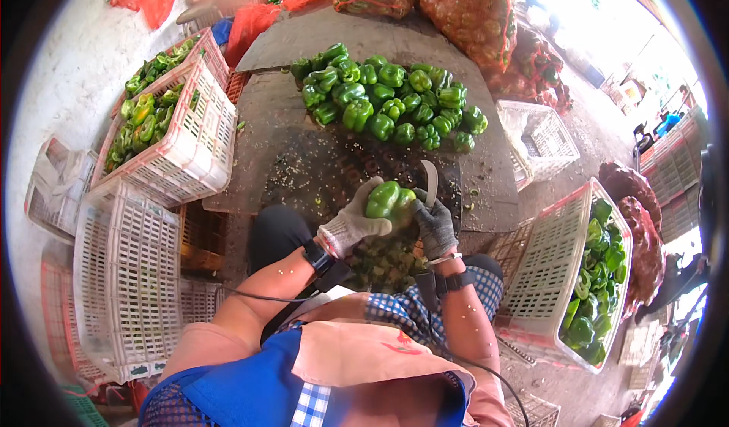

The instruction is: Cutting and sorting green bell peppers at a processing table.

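One pepper (386,200) sits cupped in the left hand (355,218); the right hand (437,228) grips the knife (431,180) — best keep its edge off the left.

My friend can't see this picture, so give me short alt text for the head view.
A pale-gloved left hand holds a green bell pepper, while the dark-gloved right hand grips a curved knife beside it. A heap of whole peppers lies ahead, and crates of pepper pieces stand at left and right.
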`<state>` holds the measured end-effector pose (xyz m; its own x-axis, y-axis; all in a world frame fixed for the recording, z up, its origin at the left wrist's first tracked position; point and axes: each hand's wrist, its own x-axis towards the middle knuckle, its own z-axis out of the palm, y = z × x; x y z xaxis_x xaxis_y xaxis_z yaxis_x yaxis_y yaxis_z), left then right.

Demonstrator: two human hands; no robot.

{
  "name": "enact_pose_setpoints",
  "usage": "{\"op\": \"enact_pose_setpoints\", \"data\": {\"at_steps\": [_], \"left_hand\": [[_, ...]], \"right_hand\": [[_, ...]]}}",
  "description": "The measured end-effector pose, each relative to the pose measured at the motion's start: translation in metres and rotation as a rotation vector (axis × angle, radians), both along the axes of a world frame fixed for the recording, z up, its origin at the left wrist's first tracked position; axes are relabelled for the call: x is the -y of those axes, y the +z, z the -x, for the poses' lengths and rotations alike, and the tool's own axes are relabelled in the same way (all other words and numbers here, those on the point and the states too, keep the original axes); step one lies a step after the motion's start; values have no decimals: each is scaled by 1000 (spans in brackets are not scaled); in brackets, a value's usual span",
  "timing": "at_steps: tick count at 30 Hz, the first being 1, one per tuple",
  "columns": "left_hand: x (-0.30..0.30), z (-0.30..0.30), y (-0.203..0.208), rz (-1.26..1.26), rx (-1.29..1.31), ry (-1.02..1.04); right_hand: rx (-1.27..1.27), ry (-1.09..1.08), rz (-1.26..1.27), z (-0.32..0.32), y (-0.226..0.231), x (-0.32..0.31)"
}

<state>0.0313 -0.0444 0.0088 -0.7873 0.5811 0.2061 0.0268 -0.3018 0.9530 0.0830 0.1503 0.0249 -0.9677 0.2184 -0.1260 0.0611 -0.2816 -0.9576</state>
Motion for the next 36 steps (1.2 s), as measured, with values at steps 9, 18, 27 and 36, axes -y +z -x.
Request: {"op": "enact_pose_setpoints", "data": {"at_steps": [9,18,27,36], "left_hand": [[0,-5,25,-452,749,-271],[-9,-19,3,254,-380,352],[11,-3,-11,652,55,410],[12,5,-52,113,287,167]], "right_hand": [[-83,31,12,-25,-6,3],[-169,39,64,-33,-5,23],[-23,77,-1065,-35,-42,15],[-130,190,-1325,-30,-37,24]]}}
